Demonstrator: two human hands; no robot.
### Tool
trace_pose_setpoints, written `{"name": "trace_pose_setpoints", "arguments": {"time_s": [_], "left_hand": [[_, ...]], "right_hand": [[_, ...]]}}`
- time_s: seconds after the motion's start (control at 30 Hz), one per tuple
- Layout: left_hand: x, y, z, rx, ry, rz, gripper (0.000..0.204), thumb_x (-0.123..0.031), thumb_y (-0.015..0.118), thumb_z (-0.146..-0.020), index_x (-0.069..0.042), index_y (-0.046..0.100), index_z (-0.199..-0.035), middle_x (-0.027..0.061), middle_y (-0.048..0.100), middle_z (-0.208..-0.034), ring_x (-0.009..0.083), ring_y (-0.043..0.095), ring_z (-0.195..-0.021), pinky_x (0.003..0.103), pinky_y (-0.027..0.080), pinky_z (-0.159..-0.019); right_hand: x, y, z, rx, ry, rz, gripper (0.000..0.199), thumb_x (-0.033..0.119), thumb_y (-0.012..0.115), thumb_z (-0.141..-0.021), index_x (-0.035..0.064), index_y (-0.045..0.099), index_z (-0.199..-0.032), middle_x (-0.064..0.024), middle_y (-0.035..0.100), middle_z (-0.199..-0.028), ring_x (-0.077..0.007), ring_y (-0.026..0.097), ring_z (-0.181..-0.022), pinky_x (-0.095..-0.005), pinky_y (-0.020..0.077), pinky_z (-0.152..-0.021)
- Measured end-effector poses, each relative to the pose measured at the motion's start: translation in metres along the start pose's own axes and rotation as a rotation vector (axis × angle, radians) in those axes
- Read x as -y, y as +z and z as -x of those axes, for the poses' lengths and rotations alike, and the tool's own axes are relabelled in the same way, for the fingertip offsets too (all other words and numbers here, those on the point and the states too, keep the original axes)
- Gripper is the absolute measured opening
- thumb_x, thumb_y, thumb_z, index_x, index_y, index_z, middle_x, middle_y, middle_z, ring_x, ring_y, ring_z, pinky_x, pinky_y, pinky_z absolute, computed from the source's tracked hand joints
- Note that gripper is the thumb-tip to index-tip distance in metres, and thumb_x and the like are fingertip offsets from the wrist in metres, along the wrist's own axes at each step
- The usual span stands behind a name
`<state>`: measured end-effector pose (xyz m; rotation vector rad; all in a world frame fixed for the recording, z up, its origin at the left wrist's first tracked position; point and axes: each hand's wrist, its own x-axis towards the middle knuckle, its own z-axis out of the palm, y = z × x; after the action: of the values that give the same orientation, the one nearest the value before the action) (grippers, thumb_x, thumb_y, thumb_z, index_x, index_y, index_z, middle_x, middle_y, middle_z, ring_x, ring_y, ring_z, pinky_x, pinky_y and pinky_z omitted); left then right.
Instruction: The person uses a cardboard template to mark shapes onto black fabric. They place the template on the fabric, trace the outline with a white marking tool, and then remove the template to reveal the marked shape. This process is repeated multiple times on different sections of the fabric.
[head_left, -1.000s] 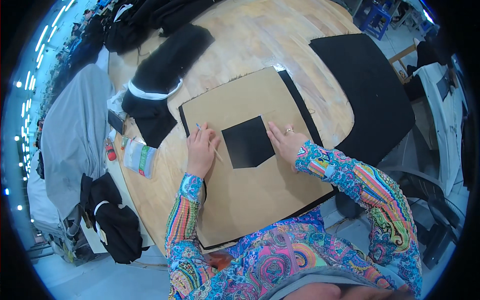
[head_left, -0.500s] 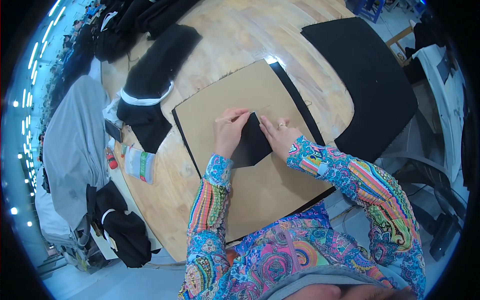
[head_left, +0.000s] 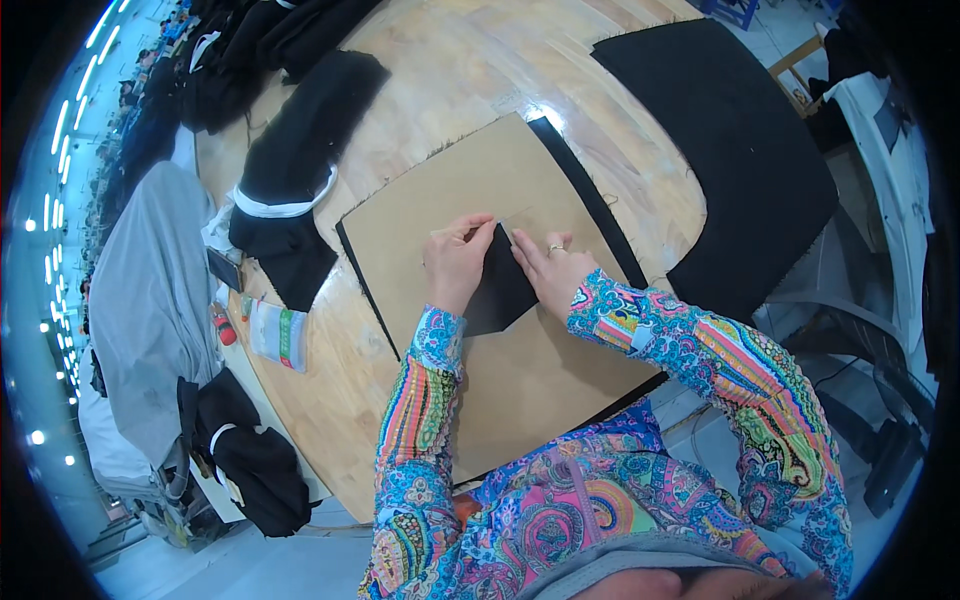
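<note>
A small black piece, apparently fabric, lies on a tan sheet, its pointed top toward the far side. My left hand pinches at that top tip with thumb and forefinger. My right hand, a ring on one finger, rests along the piece's right edge with its first fingers stretched out flat. Under the tan sheet, black fabric shows along the right, left and near edges. A thin line or slit runs on the sheet just beyond the fingertips.
On the wooden table, a large black fabric panel lies right and a black bundle with a white band left. A clear packet and small red object are near the left edge. A dark chair stands right.
The whole scene has shifted slightly leftward in view. Both hands keep nearly the same hold at the black piece's top, with only slight finger movement.
</note>
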<state>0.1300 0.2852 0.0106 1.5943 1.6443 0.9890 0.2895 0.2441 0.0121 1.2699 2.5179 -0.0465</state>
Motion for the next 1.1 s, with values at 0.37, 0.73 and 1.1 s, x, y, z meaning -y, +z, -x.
{"name": "trace_pose_setpoints", "arguments": {"time_s": [0.37, 0.73, 1.1], "left_hand": [[0.010, -0.018, 0.011, -0.096, -0.129, 0.350, 0.011, -0.006, 0.065, -0.083, 0.002, 0.067, -0.090, 0.0049, 0.067, -0.078, 0.0088, 0.061, -0.067, 0.022, 0.047, -0.061], [0.046, -0.075, 0.033, -0.160, -0.112, 0.050, 0.013, -0.008, 0.063, -0.084, 0.002, 0.067, -0.091, 0.0072, 0.069, -0.079, 0.0095, 0.063, -0.071, 0.023, 0.049, -0.065], [0.041, -0.071, 0.032, -0.149, -0.042, -0.158, 0.013, -0.008, 0.064, -0.083, 0.003, 0.068, -0.090, 0.0072, 0.069, -0.078, 0.0083, 0.063, -0.069, 0.021, 0.049, -0.064]], "right_hand": [[-0.004, 0.002, 0.001, 0.008, -0.048, 0.145, 0.075, 0.005, 0.065, -0.075, 0.0035, 0.030, -0.142, -0.0161, 0.019, -0.150, -0.0362, 0.047, -0.103, -0.0389, 0.0580, -0.058], [-0.006, -0.005, 0.001, 0.045, -0.071, 0.130, 0.070, 0.008, 0.061, -0.080, 0.0029, 0.029, -0.142, -0.0163, 0.018, -0.150, -0.0366, 0.047, -0.104, -0.0379, 0.0578, -0.060], [-0.006, -0.007, 0.001, 0.066, -0.082, 0.140, 0.073, 0.006, 0.063, -0.078, 0.0032, 0.028, -0.143, -0.0155, 0.018, -0.150, -0.0364, 0.047, -0.104, -0.0373, 0.0576, -0.062]]}}
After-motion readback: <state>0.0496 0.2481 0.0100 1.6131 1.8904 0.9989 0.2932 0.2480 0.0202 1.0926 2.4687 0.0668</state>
